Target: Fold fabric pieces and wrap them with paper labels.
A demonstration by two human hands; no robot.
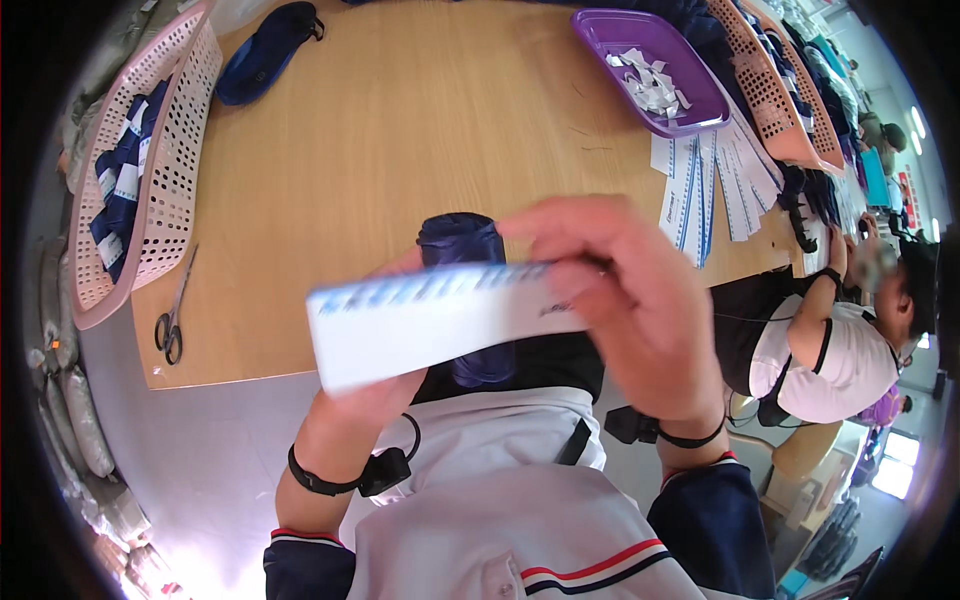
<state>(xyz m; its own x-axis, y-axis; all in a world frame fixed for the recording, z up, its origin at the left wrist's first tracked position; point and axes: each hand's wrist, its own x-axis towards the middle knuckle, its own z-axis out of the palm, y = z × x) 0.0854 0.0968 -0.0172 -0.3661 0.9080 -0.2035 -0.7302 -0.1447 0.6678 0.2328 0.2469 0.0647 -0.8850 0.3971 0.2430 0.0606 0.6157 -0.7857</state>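
A rolled navy fabric bundle (460, 238) stands lengthwise before me at the table's near edge. My left hand (383, 397) grips it from the left, its fingers largely hidden behind a paper strip. That white strip (425, 335), with a blue patterned edge, lies across the middle of the bundle and covers part of it. At its right end my right hand (640, 300) pinches the strip between thumb and fingers, slightly blurred by motion. Its index finger reaches toward the top of the bundle.
At left, a pink basket (185, 160) holds navy bundles banded in white; scissors (172, 315) lie beside it. A flat navy item (268, 55) lies at the back. Right: a purple basin (600, 40) with paper scraps, loose strips (690, 195), another basket (765, 90), and a seated co-worker (830, 350).
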